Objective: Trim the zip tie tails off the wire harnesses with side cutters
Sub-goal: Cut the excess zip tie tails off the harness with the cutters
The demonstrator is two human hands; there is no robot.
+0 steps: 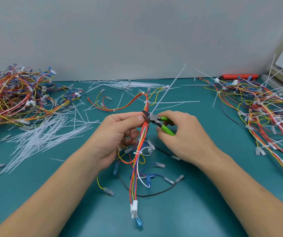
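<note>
Left of the wire harness (138, 151) that I hold up at the middle of the teal table (205, 211), a heap of harnesses (12, 96) lies against the far left edge, and a loose spread of cut zip tie tails (46, 134) lies between that heap and my left forearm. My left hand (118, 134) comes in from the lower left with the palm turned toward me; thumb and fingers curl round the harness bundle just below a zip tie, gripping it so the wires hang down to a white connector (134, 209) near the front edge. The green-handled side cutters (156, 119) sit just right of that grip, their jaws parted a little at the tie where a long white zip tie tail (169, 88) slants up and away to the right. My right hand (181, 135) reaches in from the lower right, knuckles up, fingers wrapped around the cutter handles. Beyond the harness, toward the wall, more loose ties (123, 83) are scattered. Right of the harness lies a stretch of bare teal, then a second pile of harnesses (265, 110) with long tails sticking out, reaching the right edge, and an orange tool (240, 76) at the back.
</note>
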